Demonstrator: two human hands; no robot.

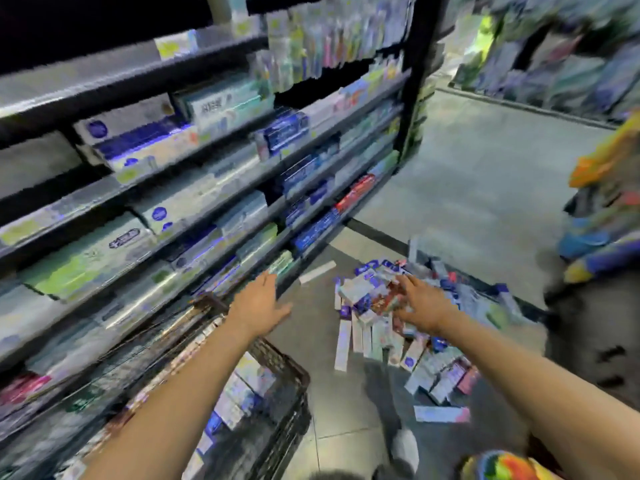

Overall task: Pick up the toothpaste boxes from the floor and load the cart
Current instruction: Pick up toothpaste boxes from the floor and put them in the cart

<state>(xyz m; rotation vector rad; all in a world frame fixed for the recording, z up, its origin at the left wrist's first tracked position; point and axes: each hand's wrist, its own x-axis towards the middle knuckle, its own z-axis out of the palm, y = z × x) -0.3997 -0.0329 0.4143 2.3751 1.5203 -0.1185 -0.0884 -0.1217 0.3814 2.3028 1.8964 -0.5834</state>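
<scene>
So the cart (277, 372) has some boxes already. Loads left in the floor pile (374, 306). Left hand (261, 303) fingers spread and empty; right hand (420, 306) too blurry to tell.

Two hands (263, 303); one cart (277, 382); toothpaste boxes (377, 306) piled, too blurred to count.

The heap of slim printed cardboard toothpaste boxes (377, 317) looks smooth and faintly glossy; the dark wire-mesh metal cart (291, 372) looks matt; the grey tiled floor (478, 174) has a dull sheen; the dark metal shelves (207, 57) gleam along their edges.
</scene>
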